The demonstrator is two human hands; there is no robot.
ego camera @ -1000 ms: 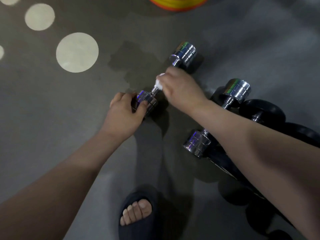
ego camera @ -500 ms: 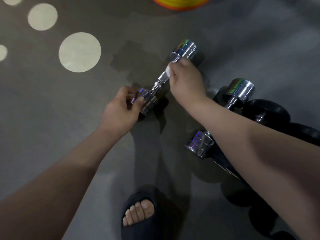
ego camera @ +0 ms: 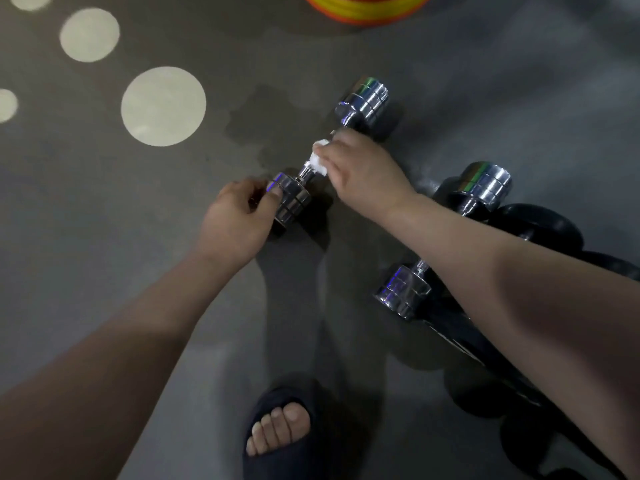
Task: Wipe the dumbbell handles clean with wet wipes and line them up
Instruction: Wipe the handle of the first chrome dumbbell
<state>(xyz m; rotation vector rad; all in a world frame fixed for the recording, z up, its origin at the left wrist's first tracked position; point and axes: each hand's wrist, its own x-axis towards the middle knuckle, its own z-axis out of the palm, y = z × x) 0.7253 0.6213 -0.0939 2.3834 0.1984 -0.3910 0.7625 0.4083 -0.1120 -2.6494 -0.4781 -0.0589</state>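
A chrome dumbbell (ego camera: pixel 363 100) lies at a slant on the grey floor, one head far, one head near. My left hand (ego camera: pixel 239 216) grips its near head. My right hand (ego camera: pixel 360 168) is curled round the thin handle with a white wet wipe (ego camera: pixel 318 162) bunched under the fingers, close to the near head. A second chrome dumbbell (ego camera: pixel 483 187) lies to the right; my right forearm crosses over its handle.
Black dumbbells (ego camera: pixel 540 226) are lined up at the right, partly hidden by my arm. My foot in a dark slipper (ego camera: pixel 280 434) stands at the bottom centre. A yellow and orange disc (ego camera: pixel 367 8) sits at the top edge. Pale round spots (ego camera: pixel 162 105) mark the floor at left.
My right hand with the wipe slid up the handle toward the far head, then back down toward the near head. My left hand kept its grip on the near head.
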